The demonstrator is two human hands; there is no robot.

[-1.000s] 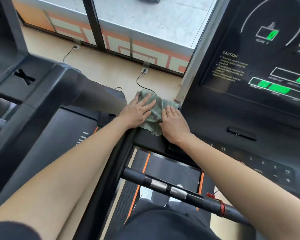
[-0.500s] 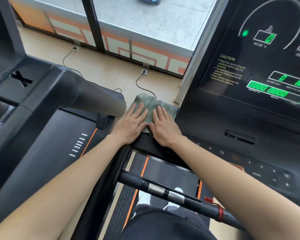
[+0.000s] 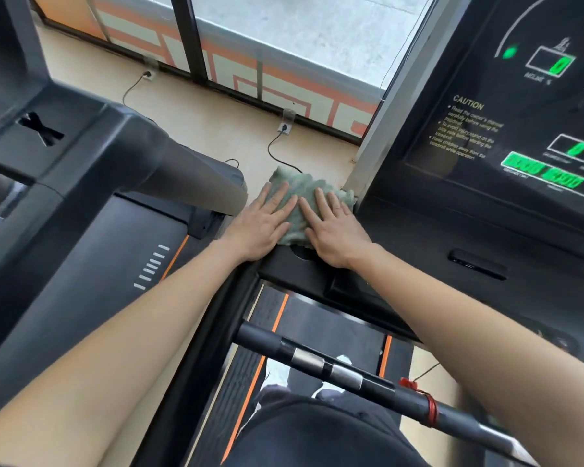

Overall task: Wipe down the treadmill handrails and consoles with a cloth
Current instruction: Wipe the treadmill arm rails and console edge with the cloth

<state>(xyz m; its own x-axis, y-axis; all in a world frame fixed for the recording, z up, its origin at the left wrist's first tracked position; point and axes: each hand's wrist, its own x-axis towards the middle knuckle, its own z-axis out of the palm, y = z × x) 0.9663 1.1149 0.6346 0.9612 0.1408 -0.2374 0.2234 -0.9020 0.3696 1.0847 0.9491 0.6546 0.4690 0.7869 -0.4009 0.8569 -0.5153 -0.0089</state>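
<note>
Left hand [image 3: 262, 227] and right hand [image 3: 334, 230] are pressing a green cloth [image 3: 304, 187] onto the console ledge [image 3: 290, 271].
Both hands are lying flat side by side, fingers straight and slightly spread, neither curling round the cloth. The crumpled cloth is sitting at the hands' 12 o'clock, touching the grey upright [image 3: 378, 129] at its 3 o'clock. The lit display [image 3: 520, 136] is glowing at 2 o'clock and the crossbar handrail [image 3: 348, 369] is lying at 6 o'clock.
</note>
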